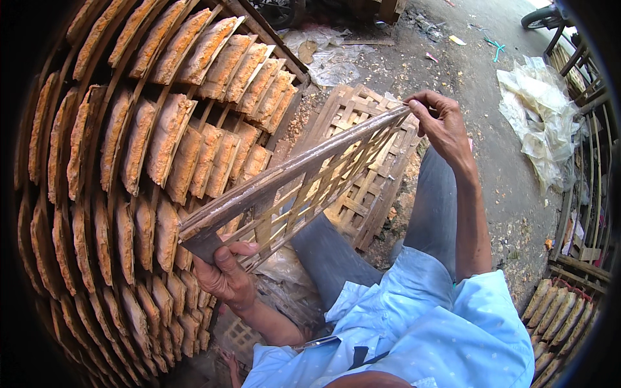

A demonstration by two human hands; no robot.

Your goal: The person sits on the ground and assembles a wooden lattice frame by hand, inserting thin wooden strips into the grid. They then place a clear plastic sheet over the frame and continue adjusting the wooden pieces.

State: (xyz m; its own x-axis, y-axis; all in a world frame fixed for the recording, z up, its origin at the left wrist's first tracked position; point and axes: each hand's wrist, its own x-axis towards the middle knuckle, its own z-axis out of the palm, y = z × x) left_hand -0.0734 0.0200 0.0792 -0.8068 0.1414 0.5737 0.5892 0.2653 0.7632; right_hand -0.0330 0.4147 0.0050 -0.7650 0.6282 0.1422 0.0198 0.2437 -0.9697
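Tilted across the middle is a woven bamboo tray (304,160) with a wooden frame. My left hand (226,275) grips its near left corner, thumb and fingers around the frame. At the far right corner, my right hand (443,123) pinches the frame between thumb and fingers. No load shows on the tray, and the lattice has open gaps. Below and behind it, another stack of woven trays (352,107) lies on the ground by my legs.
A tall rack (259,26) on the left holds many rows of slabs (171,139) with rough orange, crusty edges. Crumpled plastic sheeting (537,116) lies on the right, beside a slatted rack (592,187). More stacked pieces (559,317) stand at lower right. A wheel (540,18) shows at the top right.
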